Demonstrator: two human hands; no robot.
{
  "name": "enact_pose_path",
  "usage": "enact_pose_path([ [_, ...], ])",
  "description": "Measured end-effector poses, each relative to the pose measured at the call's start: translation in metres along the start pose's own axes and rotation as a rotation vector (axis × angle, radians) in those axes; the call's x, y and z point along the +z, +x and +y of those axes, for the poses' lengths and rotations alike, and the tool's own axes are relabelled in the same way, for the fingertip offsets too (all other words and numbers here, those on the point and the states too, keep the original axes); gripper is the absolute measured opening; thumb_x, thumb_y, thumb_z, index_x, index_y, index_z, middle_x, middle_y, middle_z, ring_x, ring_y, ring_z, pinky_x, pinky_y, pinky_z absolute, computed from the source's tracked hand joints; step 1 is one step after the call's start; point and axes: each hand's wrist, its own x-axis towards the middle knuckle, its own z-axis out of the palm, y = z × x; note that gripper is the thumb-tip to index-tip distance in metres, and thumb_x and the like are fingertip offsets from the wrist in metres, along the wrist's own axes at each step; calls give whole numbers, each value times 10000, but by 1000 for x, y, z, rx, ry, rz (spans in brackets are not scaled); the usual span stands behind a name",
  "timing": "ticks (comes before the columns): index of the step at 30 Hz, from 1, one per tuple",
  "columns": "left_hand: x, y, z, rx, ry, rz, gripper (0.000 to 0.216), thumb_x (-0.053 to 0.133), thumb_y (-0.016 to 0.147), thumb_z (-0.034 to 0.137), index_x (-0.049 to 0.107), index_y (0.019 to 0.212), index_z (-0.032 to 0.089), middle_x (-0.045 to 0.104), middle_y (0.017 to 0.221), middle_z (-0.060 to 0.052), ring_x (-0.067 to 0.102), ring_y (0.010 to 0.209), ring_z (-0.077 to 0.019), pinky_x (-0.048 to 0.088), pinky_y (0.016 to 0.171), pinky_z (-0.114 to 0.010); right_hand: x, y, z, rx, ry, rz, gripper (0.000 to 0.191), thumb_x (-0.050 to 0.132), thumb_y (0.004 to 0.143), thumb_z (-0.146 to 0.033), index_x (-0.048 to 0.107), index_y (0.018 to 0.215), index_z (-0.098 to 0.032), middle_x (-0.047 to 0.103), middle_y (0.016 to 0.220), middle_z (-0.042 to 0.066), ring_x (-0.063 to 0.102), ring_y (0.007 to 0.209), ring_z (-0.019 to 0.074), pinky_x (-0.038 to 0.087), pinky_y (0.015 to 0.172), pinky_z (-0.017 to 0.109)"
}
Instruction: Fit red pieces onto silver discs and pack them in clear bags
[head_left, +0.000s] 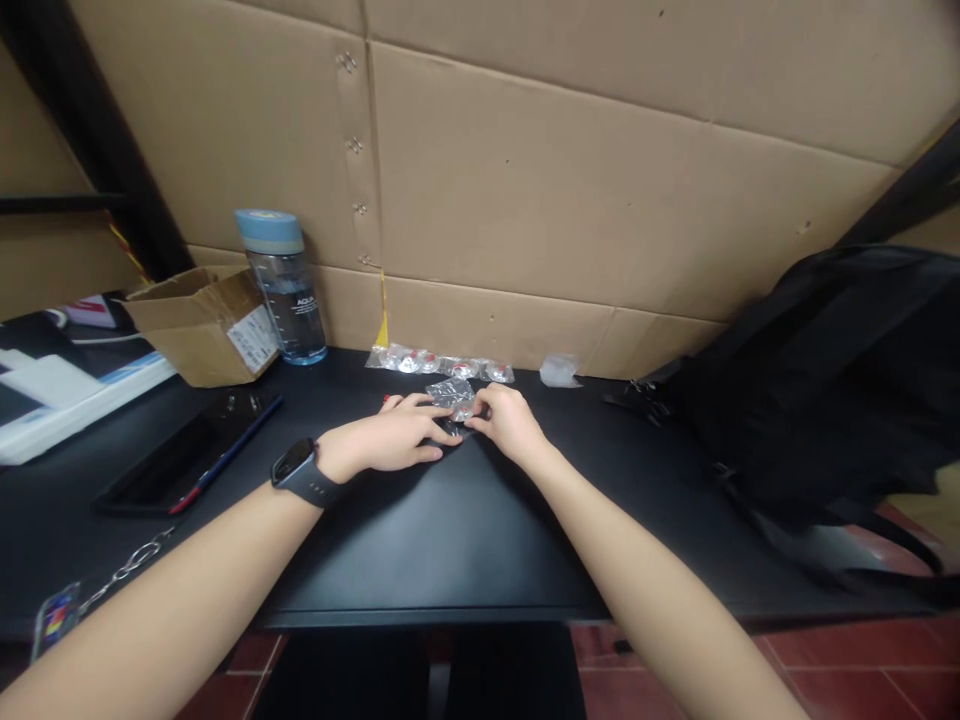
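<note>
A small clear plastic bag point(451, 388) lies on the black table in front of me, with a round silvery and red piece point(463, 411) at its near end. My left hand point(397, 432) rests beside it, fingers stretched out and tips touching the plastic; a watch is on that wrist. From the right side, my right hand point(508, 422) pinches the bag's edge by the round piece between thumb and fingers. A bit of something red shows behind the left fingers, mostly hidden. Just beyond, clear packets point(409, 360) with several round silvery and red pieces lie in a row.
A cardboard panel point(540, 190) rises behind the table. At left stand a water bottle point(289, 290) and an open cardboard box point(199, 330), with a dark tablet point(191, 455) and a keychain point(135, 560) nearer. A translucent packet point(559, 371) and black backpack point(832, 380) are at right.
</note>
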Motion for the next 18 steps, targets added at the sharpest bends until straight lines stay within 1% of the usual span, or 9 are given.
enact_pose_path([
  [3, 1, -2, -1, 40, -19, 8, 400, 625, 929, 344, 660, 1286, 520, 416, 1616, 55, 257, 1503, -374, 198, 1162, -617, 0, 3, 0, 72, -62, 17, 204, 860, 764, -282, 669, 810, -227, 683, 921, 2, 614, 825, 166, 394, 667, 248],
  [6, 0, -3, -1, 66, -35, 3, 369, 636, 926, 348, 685, 1248, 521, 447, 1597, 50, 257, 1508, -376, 176, 1163, -629, 2, 7, 2, 121, -111, 27, 207, 852, 773, -323, 669, 824, -239, 699, 943, 6, 628, 866, 180, 382, 654, 250],
  [8, -2, -4, -1, 82, -19, 11, 320, 632, 935, 367, 711, 1211, 509, 496, 1562, 44, 272, 1502, -372, 174, 1162, -626, 3, 9, 3, 123, -121, 15, 206, 841, 783, -343, 666, 819, -239, 708, 935, 10, 633, 857, 181, 385, 657, 254],
  [10, -6, -4, 0, 97, -9, 47, 256, 616, 951, 398, 744, 1155, 487, 543, 1521, 44, 304, 1486, -359, 183, 1166, -606, 4, 9, 4, 92, -109, -4, 193, 825, 796, -342, 662, 823, -244, 719, 928, 8, 638, 862, 184, 394, 671, 258],
  [12, -10, -4, 0, 81, -20, 93, 237, 594, 965, 432, 753, 1136, 472, 544, 1518, 48, 325, 1473, -357, 196, 1171, -593, 4, 8, 3, 69, -100, -8, 186, 816, 802, -338, 657, 845, -251, 728, 932, 5, 646, 881, 193, 404, 683, 263],
  [14, -13, -3, 1, 28, -28, 110, 257, 577, 969, 466, 739, 1169, 468, 518, 1541, 44, 319, 1475, -374, 205, 1168, -605, 3, 6, 2, 80, -104, 3, 199, 809, 807, -358, 654, 879, -255, 733, 938, 9, 654, 881, 201, 407, 681, 265],
  [16, -12, -2, 1, -31, -20, 82, 296, 576, 960, 502, 714, 1219, 466, 502, 1556, 20, 305, 1481, -400, 216, 1154, -633, 4, 4, 1, 100, -112, 5, 210, 799, 819, -379, 654, 908, -255, 735, 934, 17, 663, 867, 204, 409, 678, 266],
  [18, -8, -1, 0, -54, -22, 35, 342, 587, 944, 521, 685, 1267, 467, 500, 1559, -5, 311, 1480, -412, 232, 1142, -648, 5, 5, 0, 108, -117, 1, 198, 791, 832, -372, 655, 920, -258, 736, 926, 20, 670, 869, 205, 420, 693, 266],
])
